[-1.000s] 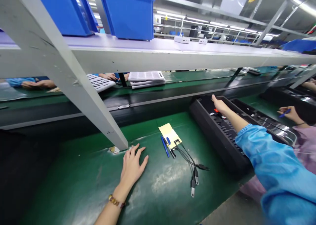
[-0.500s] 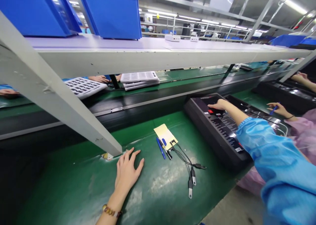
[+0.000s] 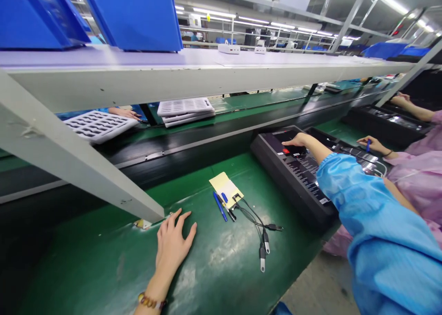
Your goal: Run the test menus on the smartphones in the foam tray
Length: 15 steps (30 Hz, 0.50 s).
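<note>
My left hand (image 3: 173, 243) rests flat on the green table (image 3: 221, 269), fingers spread, near the foot of a white post. My right hand (image 3: 296, 141), in a blue sleeve, reaches over a black case (image 3: 286, 181) at the right, its fingers over the dark top near a red label; whether it grips anything there I cannot make out. Between the hands lie a yellow paper (image 3: 221, 182), a blue pen (image 3: 220, 207), a dark pen (image 3: 230, 212) and black cables (image 3: 254, 218) with small USB sticks (image 3: 262, 263) on their ends.
A white post (image 3: 113, 181) slants down to the table at the left. Above runs a shelf (image 3: 207, 78) with blue bins (image 3: 138, 18). White trays (image 3: 186, 107) lie beyond the dark conveyor. At the right, a person in pink holds a blue pen (image 3: 368, 144).
The view has shifted slightly, so most things sit a little further left in the picture. Both my hands keep nearly the same places on the table and over the case.
</note>
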Available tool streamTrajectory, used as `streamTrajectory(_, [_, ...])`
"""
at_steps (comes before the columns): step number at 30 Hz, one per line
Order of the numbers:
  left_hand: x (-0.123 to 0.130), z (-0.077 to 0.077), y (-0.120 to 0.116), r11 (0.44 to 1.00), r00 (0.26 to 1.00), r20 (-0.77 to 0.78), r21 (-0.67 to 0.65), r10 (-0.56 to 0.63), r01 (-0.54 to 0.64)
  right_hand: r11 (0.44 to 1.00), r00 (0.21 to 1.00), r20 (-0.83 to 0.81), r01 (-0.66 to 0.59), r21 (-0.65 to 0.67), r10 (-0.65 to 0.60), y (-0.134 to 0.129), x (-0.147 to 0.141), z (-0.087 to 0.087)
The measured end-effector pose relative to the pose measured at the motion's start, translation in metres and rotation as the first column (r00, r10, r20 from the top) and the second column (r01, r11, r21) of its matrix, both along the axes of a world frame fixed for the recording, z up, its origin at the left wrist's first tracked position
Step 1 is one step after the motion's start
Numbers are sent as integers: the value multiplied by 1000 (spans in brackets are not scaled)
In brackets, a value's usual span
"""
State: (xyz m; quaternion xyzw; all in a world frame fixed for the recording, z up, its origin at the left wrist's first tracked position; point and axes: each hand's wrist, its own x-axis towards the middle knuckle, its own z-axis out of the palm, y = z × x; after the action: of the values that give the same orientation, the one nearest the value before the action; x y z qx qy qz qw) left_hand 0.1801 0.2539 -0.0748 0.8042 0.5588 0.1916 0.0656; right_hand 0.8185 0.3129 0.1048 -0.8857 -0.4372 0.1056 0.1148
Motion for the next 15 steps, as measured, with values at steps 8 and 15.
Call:
streamTrajectory(8, [1,3,0,1000,1000,3,-10,0,0,992,995,66,-76,97,70,-60,9,25])
streamTrajectory(15, [2,1,0,1000,1000,0,-9,15,-15,971,973,40,-230,70,228,-92,0,16])
